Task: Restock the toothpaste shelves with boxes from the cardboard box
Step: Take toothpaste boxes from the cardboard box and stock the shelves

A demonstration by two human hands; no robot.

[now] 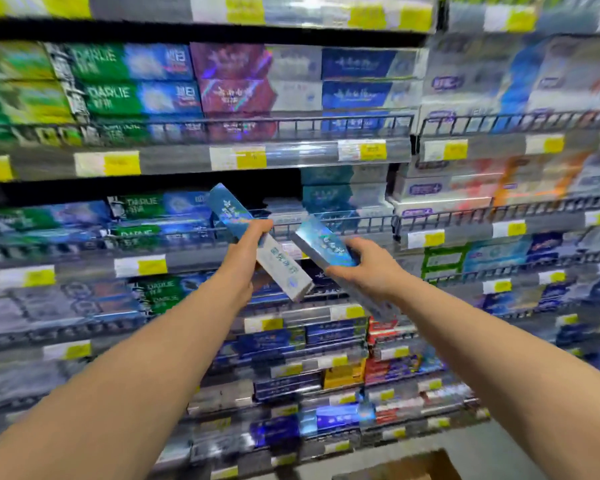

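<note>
Yellow price tags (pixel 373 150) line wire-railed shelves (pixel 174 161) packed with toothpaste boxes (pixel 132 95).

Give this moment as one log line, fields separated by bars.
left hand: holds blue toothpaste box | right hand: holds second blue box | both near dark shelf gap

glossy toothpaste boxes (pixel 326 245), seemingly metal shelf rails (pixel 326 124)

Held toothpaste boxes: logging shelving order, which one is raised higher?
The toothpaste box in the left hand: its blue end reaches the dark shelf gap, while the right hand holds its box lower.
</note>
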